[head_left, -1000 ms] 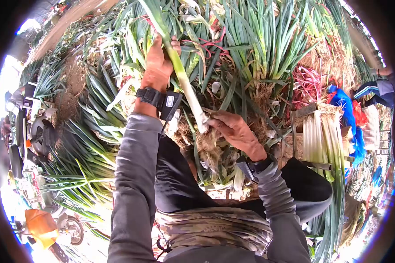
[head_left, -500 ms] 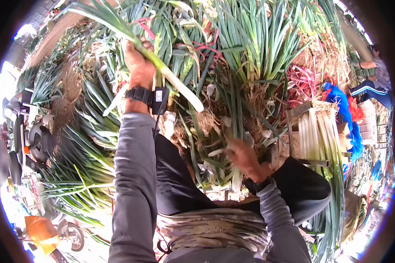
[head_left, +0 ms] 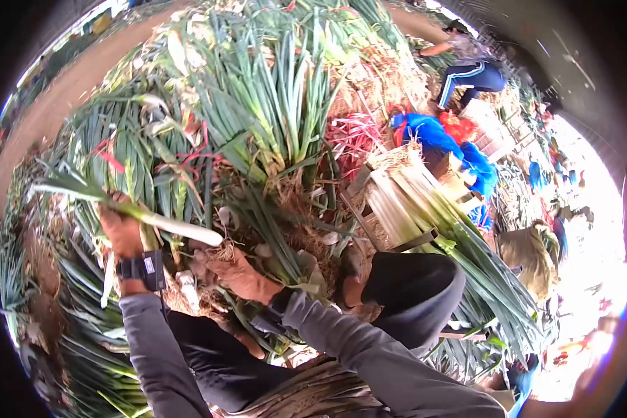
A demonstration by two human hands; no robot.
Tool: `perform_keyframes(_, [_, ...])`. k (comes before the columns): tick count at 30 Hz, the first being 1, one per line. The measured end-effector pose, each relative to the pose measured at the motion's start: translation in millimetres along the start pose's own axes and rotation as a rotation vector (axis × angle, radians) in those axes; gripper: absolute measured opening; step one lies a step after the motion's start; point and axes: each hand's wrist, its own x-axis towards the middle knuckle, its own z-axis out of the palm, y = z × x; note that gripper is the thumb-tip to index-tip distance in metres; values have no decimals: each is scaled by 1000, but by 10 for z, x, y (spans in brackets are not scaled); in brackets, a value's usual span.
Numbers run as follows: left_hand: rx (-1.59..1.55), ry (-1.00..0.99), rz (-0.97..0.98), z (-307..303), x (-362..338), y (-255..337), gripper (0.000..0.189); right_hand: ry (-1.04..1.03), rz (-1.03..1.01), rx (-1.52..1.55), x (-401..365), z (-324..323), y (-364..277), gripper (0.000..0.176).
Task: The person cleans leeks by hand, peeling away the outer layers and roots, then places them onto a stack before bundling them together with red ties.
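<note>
My left hand (head_left: 122, 233) is closed around a single leek (head_left: 181, 227), its white end pointing right and its green leaves trailing left. Just below that white end is my right hand (head_left: 242, 276), its fingers blurred against the roots and trimmings behind them, so I cannot tell whether they are closed. Beneath both hands lie loose leaves and rooty leek scraps. A bundle of leeks (head_left: 279, 118) stands beyond the hands with its roots toward me.
Trimmed leeks (head_left: 411, 198) lie stacked on a wooden rack to the right. Behind them are pink ties (head_left: 352, 139) and blue plastic (head_left: 432, 132). Another person (head_left: 470, 63) bends over at the far right. More leeks (head_left: 90, 334) are heaped on my left.
The view has swung to the right. My right hand has come over toward the leek's white end, and the left hand still grips the leek, now held lower.
</note>
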Motion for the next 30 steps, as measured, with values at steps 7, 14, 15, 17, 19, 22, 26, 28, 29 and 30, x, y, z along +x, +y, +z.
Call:
perform_keyframes(7, [819,46,238,-805,135,-280,32,-30,107,-1030,-847,515,-509,33])
perform_keyframes(14, [414,74,44,-207,-323,-816,47,76,-23,-1378,-1370,685,-877,27])
perform_keyframes(15, [429,140,79,-59,-378,-817,49,49,-65,-1430,-1460,690,-916,27])
perform_keyframes(17, [351,401,150,34,-136,-647,54,-1,-314,-1583,-1732,821,-1049,24])
perform_keyframes(19, [277,460,158,18,35,-388,51,100,-173,-1564,-2268,413,-1177,28])
perform_keyframes(22, [229,331,223,359,-181,-277,39,233,12,-1472,-2292,218,-1671,37])
perform_keyframes(26, [160,223,274,843,-487,-209,37,307,-276,-1278,-1406,369,-1767,27])
perform_keyframes(28, [46,87,297,894,-492,-222,33,142,-82,-1123,-1049,-44,-1506,30])
perform_keyframes(29, [94,90,291,930,-535,-196,25,20,-79,-1247,-974,-307,-1293,33])
perform_keyframes(30, [116,68,260,929,-540,-176,25,-105,-91,-1362,-899,-566,-1083,36])
